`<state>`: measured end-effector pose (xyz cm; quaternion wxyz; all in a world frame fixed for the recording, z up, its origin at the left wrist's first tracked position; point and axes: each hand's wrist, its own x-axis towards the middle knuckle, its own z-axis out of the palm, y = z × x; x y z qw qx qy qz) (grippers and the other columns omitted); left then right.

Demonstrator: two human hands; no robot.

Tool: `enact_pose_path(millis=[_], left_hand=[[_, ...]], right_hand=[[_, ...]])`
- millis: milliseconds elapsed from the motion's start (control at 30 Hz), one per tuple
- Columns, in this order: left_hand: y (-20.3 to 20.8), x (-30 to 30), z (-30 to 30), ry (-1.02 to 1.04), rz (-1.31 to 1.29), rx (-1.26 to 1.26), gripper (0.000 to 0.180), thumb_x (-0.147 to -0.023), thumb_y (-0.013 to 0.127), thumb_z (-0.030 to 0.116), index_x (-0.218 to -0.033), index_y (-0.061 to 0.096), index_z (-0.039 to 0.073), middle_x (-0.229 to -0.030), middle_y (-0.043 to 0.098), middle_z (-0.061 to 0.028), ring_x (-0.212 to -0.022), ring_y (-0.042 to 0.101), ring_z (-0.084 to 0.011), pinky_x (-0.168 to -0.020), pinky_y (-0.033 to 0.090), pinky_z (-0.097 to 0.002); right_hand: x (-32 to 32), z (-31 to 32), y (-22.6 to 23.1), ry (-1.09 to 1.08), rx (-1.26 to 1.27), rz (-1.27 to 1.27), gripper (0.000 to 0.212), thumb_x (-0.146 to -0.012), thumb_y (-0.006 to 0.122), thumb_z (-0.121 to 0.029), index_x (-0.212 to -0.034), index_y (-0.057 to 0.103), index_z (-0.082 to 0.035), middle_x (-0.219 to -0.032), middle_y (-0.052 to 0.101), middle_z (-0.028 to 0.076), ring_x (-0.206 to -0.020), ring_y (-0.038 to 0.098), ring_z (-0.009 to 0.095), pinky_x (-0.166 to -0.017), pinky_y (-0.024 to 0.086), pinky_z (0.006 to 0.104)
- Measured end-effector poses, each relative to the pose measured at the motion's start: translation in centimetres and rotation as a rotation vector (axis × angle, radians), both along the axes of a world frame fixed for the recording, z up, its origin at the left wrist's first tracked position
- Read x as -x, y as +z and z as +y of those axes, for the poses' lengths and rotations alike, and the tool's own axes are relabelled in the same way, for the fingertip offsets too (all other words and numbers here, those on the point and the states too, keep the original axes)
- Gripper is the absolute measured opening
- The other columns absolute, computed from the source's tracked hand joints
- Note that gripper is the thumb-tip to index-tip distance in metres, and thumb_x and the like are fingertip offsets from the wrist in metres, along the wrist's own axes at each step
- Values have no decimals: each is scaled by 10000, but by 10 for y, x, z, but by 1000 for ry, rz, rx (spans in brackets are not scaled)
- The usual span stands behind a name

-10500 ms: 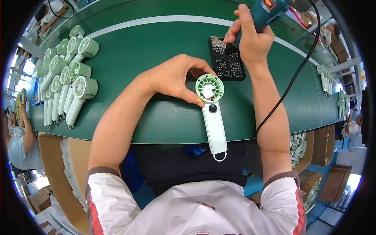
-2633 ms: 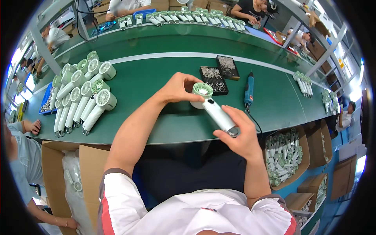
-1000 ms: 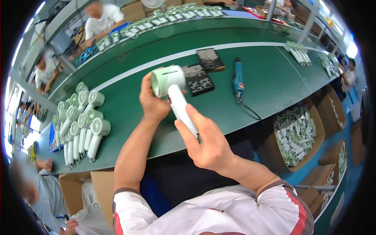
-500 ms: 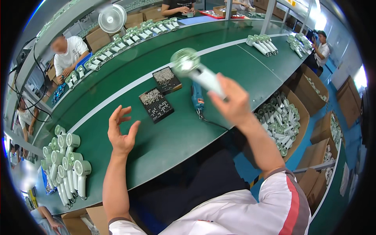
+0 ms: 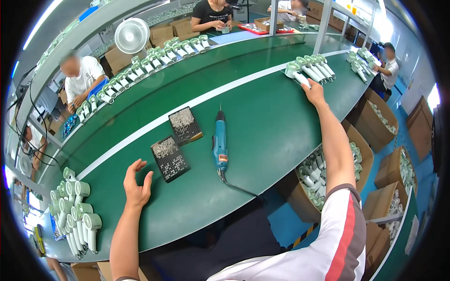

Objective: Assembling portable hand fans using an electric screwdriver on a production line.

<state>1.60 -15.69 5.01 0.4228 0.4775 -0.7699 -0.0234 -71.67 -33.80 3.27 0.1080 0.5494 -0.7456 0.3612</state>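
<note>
One pale green-and-white handheld fan [image 5: 297, 76] at the far right part of the green counter [image 5: 262, 122], head pointing away, lined up just beside a small group of similar fans [image 5: 318, 68]. Right hand [image 5: 315, 92] has it: grip clamped on the lower end of the handle, arm stretched out. Can't tell if the fan's head touches its neighbour or rests fully on the counter.

Progress, judging by layout: this fan looks nearly placed with the group, release not yet done. A bigger cluster of fans [image 5: 76, 213] stands at the left end, well apart; whether those are finished can't be told.

Left hand [image 5: 137, 187] holds nothing, grip apart, thumb and fingers spread above the counter, near the screw trays. Lower screw tray [image 5: 178, 174] and upper screw tray [image 5: 191, 139] sit corner to corner, both with small metal pieces. Blue electric screwdriver [image 5: 220, 145] lies to their right, unheld, bit away from the person, cord toward the near edge.

Further out: cardboard box [image 5: 300, 201] of fans below the counter, long row of fans [image 5: 150, 65] opposite, co-worker in white [image 5: 84, 77] behind it.
</note>
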Motion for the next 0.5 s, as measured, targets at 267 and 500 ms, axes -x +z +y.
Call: enact_pose_path(millis=[267, 500], left_hand=[[2, 7, -3, 10, -29, -23, 426, -909, 712, 36, -1310, 583, -26, -1156, 723, -165, -1071, 690, -279, -973, 519, -382], [4, -7, 16, 107, -61, -17, 415, -905, 720, 45, -1301, 604, -7, -1136, 728, -153, -1045, 699, -263, -952, 531, -380]], right_hand=[[20, -23, -11, -152, -102, 217, 529, -953, 698, -351, -1355, 639, -13, -1162, 706, 257, -1096, 661, 439, -959, 526, 501], [10, -59, -25, -135, -51, 250, 611, -883, 744, -416, -1303, 634, 13, -1189, 684, 294, -1109, 650, 466, -979, 509, 527]])
